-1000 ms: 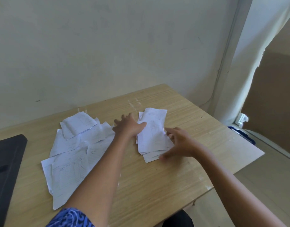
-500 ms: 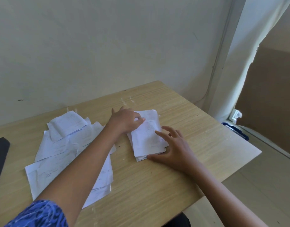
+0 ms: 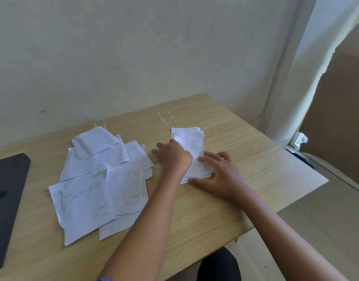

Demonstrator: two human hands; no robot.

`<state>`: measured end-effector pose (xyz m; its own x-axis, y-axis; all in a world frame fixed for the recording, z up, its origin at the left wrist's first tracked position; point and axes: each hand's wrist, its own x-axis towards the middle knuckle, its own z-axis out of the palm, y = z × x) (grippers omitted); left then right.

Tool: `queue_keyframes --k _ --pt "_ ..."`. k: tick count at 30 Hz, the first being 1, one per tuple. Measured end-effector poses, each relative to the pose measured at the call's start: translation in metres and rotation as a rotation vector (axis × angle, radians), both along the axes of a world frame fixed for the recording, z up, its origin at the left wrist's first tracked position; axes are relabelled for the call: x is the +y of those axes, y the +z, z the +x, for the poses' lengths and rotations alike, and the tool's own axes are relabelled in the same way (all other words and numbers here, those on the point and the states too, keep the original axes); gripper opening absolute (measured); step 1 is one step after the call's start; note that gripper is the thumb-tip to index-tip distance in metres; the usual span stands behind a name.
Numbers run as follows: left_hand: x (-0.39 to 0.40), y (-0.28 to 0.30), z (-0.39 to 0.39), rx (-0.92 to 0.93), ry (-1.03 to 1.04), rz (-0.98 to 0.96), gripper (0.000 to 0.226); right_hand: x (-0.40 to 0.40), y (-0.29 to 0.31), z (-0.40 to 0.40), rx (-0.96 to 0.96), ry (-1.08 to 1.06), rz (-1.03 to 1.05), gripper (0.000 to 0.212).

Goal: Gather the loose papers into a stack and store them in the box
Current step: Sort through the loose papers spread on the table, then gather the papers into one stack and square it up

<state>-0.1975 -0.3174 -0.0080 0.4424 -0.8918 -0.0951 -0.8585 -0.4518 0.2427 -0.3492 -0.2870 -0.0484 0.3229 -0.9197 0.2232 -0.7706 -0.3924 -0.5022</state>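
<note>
A small stack of white papers [image 3: 191, 146] lies on the wooden table [image 3: 245, 151], right of centre. My left hand [image 3: 173, 156] rests against the stack's left edge, its fingers curled over the paper. At the stack's near right corner my right hand [image 3: 219, 176] lies flat, fingers spread along the side and thumb at the near edge. Several loose white sheets [image 3: 101, 179], some printed with forms, sprawl in an overlapping heap on the left half of the table. No box is clearly in view.
A flat black object [image 3: 6, 191] lies at the table's left edge. The wall runs close behind the table. To the right the table ends above a pale floor, with a brown board [image 3: 340, 122] and a blue item [image 3: 296, 154] beyond.
Both hands have closed in on the small stack's sides and the sheets now lie more squarely together. The camera view has shifted a little.
</note>
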Motion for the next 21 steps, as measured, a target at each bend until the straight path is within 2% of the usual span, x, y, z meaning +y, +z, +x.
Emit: queue_keyframes --k 4,7,11,15,18,21 --pt "-0.011 0.005 -0.001 0.114 0.008 -0.053 0.035 0.0 0.001 0.0 0.003 -0.007 0.012 0.09" --pt "-0.017 0.01 0.004 0.169 0.019 -0.019 0.036 0.001 0.003 0.0 0.007 -0.01 0.022 0.088" --pt "-0.014 0.01 0.001 0.054 -0.001 0.028 0.036 0.0 0.004 0.001 0.009 -0.022 0.049 0.086" --pt "-0.008 0.004 -0.017 0.096 0.015 0.011 0.057 0.0 0.005 0.004 0.015 -0.047 0.095 0.086" --pt "-0.005 0.009 -0.028 0.249 -0.04 -0.138 0.064 0.0 0.006 0.004 0.018 -0.046 0.145 0.081" --pt "0.0 0.012 -0.019 0.471 0.038 -0.297 0.061 0.0 0.011 0.006 -0.029 -0.041 0.205 0.085"
